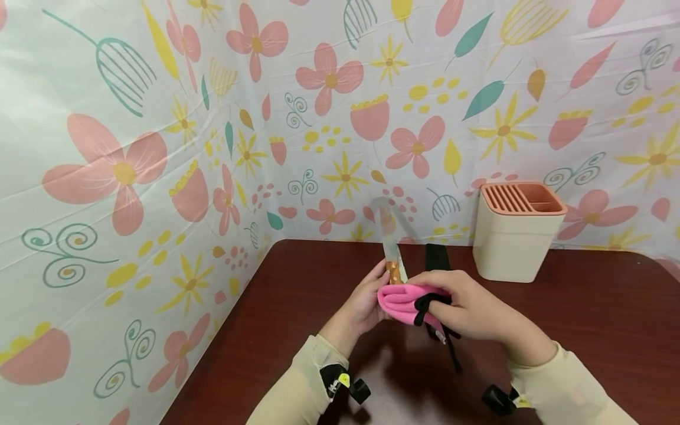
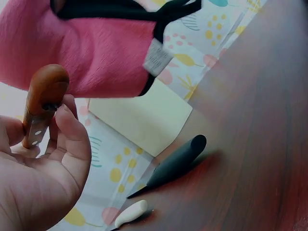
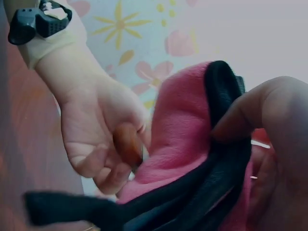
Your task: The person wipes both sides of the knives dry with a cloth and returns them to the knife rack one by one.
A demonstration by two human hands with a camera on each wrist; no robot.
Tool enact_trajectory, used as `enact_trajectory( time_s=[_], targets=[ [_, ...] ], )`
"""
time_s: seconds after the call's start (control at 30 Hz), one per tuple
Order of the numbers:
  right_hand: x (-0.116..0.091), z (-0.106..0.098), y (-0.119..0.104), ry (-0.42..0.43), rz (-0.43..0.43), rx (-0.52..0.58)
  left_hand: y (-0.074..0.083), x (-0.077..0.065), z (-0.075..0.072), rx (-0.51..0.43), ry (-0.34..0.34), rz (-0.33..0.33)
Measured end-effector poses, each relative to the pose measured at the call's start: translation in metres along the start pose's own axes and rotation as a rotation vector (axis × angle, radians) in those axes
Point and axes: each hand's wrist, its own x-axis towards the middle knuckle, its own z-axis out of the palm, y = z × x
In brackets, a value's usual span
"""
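Note:
My left hand (image 1: 366, 304) grips a knife by its brown wooden handle (image 2: 43, 103). Its blade (image 1: 389, 233) points up and away toward the patterned backdrop. In my right hand (image 1: 473, 304) is a folded pink cloth (image 1: 398, 302) with black edging, a black loop and a small label, pinched between thumb and fingers. The cloth is close beside the wooden handle, and in the head view it covers part of the left hand. Beyond the hands on the table lie a black handle (image 2: 178, 161) and a smaller white handle (image 2: 131, 213); what they belong to is unclear.
A cream knife block (image 1: 515, 248) with a slotted orange top (image 1: 523, 198) stands at the back of the table, right of the hands. The dark red-brown table (image 1: 600, 319) ends at a flowered backdrop (image 1: 329, 130) behind and on the left.

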Motion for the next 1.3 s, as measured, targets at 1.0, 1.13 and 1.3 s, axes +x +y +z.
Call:
enact_trajectory(
  time_s=[1.0, 1.13, 1.3],
  targets=[
    [0.007, 0.028, 0.026, 0.36, -0.042, -0.356, -0.006, -0.007, 0.016, -0.029, -0.024, -0.057],
    [0.005, 0.026, 0.022, 0.346, -0.05, -0.363, -0.008, -0.006, 0.015, -0.034, -0.025, -0.052],
    [0.002, 0.027, 0.015, 0.295, -0.076, -0.359, -0.005, -0.002, 0.014, -0.007, -0.019, -0.051]
  ],
)
